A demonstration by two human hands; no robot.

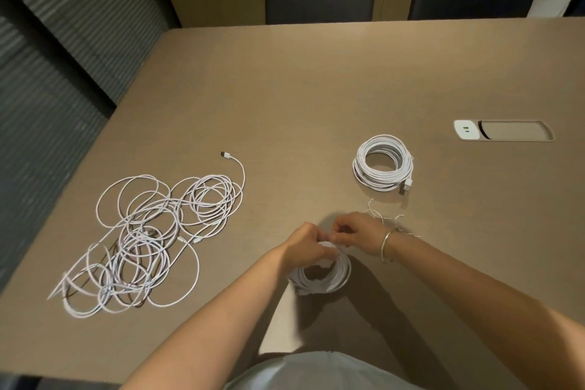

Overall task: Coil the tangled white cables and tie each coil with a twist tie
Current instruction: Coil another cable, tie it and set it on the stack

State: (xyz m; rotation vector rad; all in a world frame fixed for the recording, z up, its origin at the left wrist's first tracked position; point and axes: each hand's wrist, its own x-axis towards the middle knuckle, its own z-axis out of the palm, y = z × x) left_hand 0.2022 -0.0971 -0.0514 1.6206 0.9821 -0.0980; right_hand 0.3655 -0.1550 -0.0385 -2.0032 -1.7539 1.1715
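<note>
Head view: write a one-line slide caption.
Both hands, left and right, tie a coil on the table, between tangled cables and a finished coil.

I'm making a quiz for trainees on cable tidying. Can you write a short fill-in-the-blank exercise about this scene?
1. The loose tangle of white cables lies to the person's ____.
2. Both hands, left hand and right hand, work at the ____ edge of the near white cable coil.
3. The thin silver bangle is on the ____ wrist.
4. The far white coil lies near the table's ____ socket panel.

Answers: left; far; right; white
</note>
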